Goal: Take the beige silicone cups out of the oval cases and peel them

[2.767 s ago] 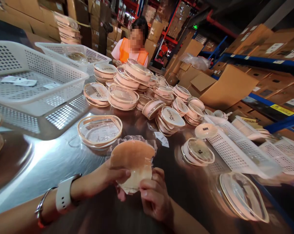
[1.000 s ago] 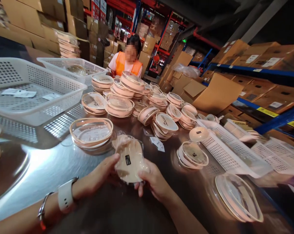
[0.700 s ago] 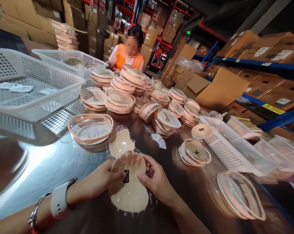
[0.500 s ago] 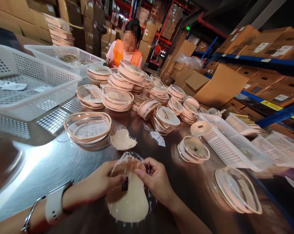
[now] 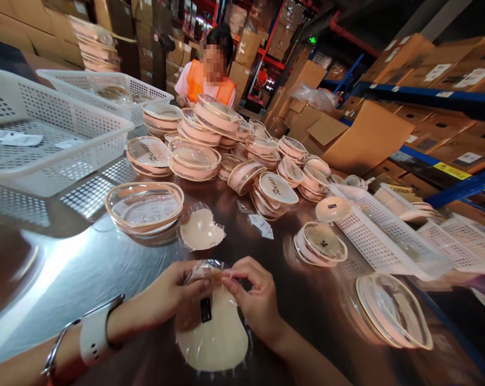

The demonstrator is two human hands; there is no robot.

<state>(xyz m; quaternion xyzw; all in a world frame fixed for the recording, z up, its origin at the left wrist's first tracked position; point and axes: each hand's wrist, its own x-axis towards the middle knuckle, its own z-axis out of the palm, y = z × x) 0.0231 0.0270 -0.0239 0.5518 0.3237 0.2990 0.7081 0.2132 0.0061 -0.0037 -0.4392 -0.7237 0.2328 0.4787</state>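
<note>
A beige pad in a clear plastic wrapper (image 5: 214,338), with a small black label, hangs between my hands above the metal table. My left hand (image 5: 173,292) grips its upper left side, thumb on the front. At the upper right edge, my right hand (image 5: 254,295) pinches the wrapper between thumb and fingers. Just beyond lies another wrapped beige pad (image 5: 202,229). An open-looking clear round case (image 5: 144,209) stands behind it to the left. Further right are a round case with a dark mark (image 5: 320,244) and a larger clear case (image 5: 393,311).
Many round cases (image 5: 196,158) are heaped across the table's far side, with white paper cards (image 5: 261,226) before them. White perforated baskets stand left (image 5: 85,139) and right (image 5: 371,230). A person in an orange vest (image 5: 196,83) is behind the heap.
My right hand's fingers have drawn closer together at the wrapper's top edge. The wrapper's top has bunched and sunk a little, and the pad sits slightly lower.
</note>
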